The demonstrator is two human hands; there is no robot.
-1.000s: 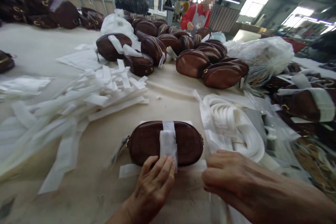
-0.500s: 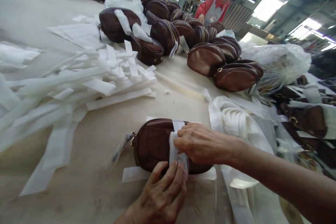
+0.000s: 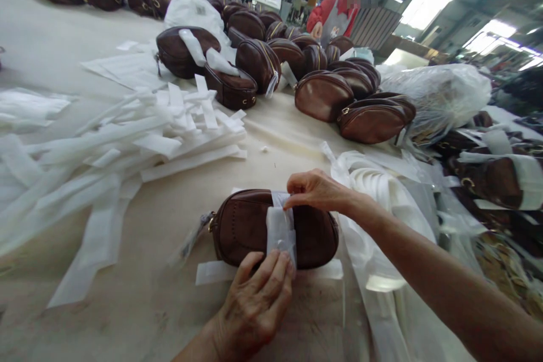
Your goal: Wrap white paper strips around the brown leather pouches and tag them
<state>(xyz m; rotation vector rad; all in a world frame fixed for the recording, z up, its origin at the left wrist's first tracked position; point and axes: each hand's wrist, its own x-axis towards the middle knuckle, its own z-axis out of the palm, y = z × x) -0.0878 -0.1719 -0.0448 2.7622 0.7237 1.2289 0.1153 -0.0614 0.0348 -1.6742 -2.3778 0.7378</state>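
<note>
A dark brown leather pouch (image 3: 250, 220) lies flat on the table before me, with a white foam-like strip (image 3: 280, 232) wrapped around its middle. Where the strip crosses the pouch's lower edge, the fingers of my left hand (image 3: 257, 297) press together on it. My right hand (image 3: 318, 189) is at the strip's upper end, its thumb touching it and its bent fingers apart from the thumb. A wrapped zipper pull (image 3: 197, 232) sticks out from the pouch's left end. Part of another white strip (image 3: 216, 272) shows under the pouch's lower edge.
Loose white strips (image 3: 127, 147) lie heaped at left. A coiled white roll (image 3: 377, 192) is by my right forearm. More brown pouches (image 3: 324, 96) stand farther back, beside a clear plastic bag (image 3: 441, 90). A person in a red top (image 3: 322, 14) is across the table.
My right hand has moved up along the strip, and its fingers have loosened from a tight curl. My left hand stays at the pouch's lower edge. The view has shifted slightly.
</note>
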